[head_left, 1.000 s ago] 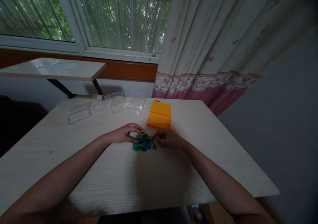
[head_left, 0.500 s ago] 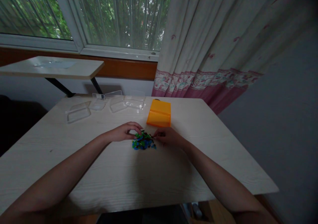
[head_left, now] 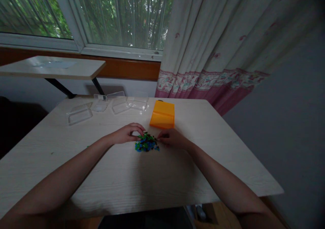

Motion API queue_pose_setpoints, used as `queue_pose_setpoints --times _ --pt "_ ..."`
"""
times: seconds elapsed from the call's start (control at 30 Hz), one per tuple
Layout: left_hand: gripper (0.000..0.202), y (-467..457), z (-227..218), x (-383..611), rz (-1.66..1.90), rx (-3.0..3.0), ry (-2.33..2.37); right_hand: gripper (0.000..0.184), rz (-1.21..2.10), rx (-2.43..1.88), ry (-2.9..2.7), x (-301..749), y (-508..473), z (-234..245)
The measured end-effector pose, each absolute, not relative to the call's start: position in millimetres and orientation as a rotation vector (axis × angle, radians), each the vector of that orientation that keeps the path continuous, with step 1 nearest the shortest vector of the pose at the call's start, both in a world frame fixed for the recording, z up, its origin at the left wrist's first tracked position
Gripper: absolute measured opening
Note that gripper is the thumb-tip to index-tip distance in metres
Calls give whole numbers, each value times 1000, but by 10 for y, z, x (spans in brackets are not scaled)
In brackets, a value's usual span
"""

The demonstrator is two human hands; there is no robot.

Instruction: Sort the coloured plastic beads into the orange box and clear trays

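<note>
A small heap of green, blue and dark little pieces [head_left: 146, 143] lies on the pale wooden table [head_left: 114, 178]. My left hand [head_left: 127, 133] curves around the heap's left and far side, thumb and fingers apart, with the fingertips at its edge. On the opposite side, my right hand [head_left: 174, 138] has its thumb and fingertips pinched together at the heap's right edge. Whatever sits in that pinch is too small and dark to make out. Just beyond the hands stands an open yellow-orange plastic box [head_left: 163, 115].
Several clear plastic boxes with raised lids, such as one at the left [head_left: 80, 116], stand along the back of the table. A raised shelf [head_left: 83, 69] overhangs the back left. Behind are a window and a curtain [head_left: 198, 53]; a wall [head_left: 284, 120] is at right.
Both hands stay at the heap with only slight finger movement. The whole view has shifted very slightly, and a tiny green speck now shows beside my left forearm.
</note>
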State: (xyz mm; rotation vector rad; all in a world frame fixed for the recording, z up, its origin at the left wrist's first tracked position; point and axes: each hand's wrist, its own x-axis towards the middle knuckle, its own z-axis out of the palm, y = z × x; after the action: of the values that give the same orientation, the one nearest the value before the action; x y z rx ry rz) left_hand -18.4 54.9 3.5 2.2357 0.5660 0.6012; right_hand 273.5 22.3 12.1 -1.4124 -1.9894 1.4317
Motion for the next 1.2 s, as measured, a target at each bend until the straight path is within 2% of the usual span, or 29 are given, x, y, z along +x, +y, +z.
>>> queue_pose_setpoints --times 0.37,0.8,1.0,1.2 --pt "19 532 12 -159 642 2292 634 25 1561 -1396 -1816 2736 238 174" --pt "21 520 6 -114 693 2275 695 36 1443 -1282 -1605 2667 238 138" --pt "23 536 13 -126 694 2192 690 37 1126 -1352 -1470 2680 236 134" --pt "33 545 -21 -130 671 1774 842 28 281 -1347 -1784 2863 362 66"
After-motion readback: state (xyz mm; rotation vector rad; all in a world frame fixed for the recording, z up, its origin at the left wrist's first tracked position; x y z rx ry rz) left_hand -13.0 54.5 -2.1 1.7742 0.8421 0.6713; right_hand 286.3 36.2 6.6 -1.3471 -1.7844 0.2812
